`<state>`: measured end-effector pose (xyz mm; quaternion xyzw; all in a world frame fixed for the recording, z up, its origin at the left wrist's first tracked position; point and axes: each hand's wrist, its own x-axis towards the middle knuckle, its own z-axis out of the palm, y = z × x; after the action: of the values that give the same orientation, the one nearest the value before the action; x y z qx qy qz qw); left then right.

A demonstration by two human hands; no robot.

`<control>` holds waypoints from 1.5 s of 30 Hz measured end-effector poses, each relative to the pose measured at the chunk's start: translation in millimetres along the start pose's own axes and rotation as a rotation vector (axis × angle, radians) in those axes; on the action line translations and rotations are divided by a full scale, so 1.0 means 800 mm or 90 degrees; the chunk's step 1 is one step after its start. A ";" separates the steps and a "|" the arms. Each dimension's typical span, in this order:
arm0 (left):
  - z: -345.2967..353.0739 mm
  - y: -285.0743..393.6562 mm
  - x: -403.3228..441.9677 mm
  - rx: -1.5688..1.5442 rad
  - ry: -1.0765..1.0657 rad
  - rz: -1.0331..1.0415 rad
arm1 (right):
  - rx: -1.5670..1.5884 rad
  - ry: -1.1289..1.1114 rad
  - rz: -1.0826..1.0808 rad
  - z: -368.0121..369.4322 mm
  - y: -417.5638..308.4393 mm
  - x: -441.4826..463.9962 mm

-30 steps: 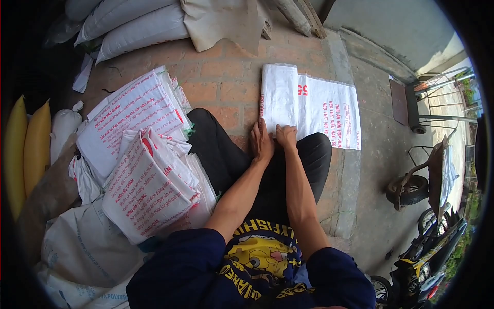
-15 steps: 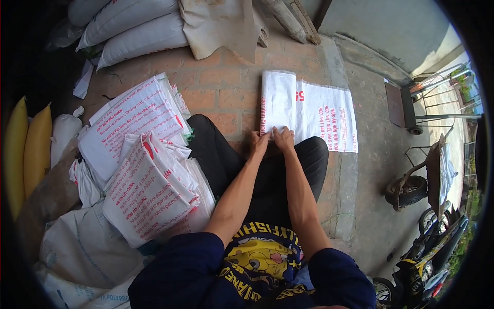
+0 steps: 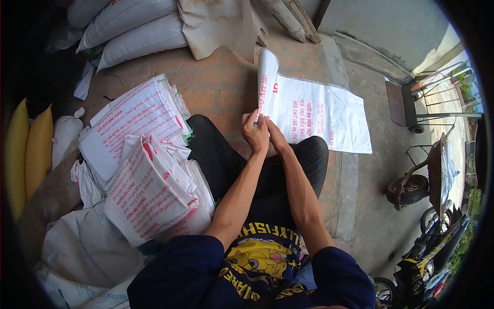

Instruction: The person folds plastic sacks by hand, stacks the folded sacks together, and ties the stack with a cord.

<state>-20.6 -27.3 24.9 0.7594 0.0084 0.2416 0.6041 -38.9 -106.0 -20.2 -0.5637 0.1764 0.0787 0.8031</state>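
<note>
A white woven sack (image 3: pixel 329 110) with red print lies in front of me on the brick floor, its left end curled up into a loose roll or fold. My left hand (image 3: pixel 256 133) is closed around the near corner of that curled end. Right beside it, my right hand (image 3: pixel 277 136) grips the same near edge, thumbs close together. The sack's flat right part reaches over the concrete strip past my right knee. Part of the curled end is hidden behind my fingers.
A pile of printed white sacks (image 3: pixel 144 190) lies by my left leg. Full white bags (image 3: pixel 144 38) are stacked at the back left, near yellow bags (image 3: pixel 38 149). A wheelbarrow (image 3: pixel 437 170) and a motorbike (image 3: pixel 432 257) stand on the right.
Both hands have shifted slightly left and up, now closer together. The sack's left end has lifted and curled, and its right end has swung a little to the right.
</note>
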 end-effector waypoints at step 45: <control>-0.037 -0.107 0.034 0.136 -0.418 -0.545 | -0.502 0.340 -0.028 -0.039 0.043 0.019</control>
<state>16.1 31.4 -39.8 0.7808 0.1521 -0.2777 0.5386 -41.8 -124.2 -65.7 -0.8295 0.3214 -0.0251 0.4560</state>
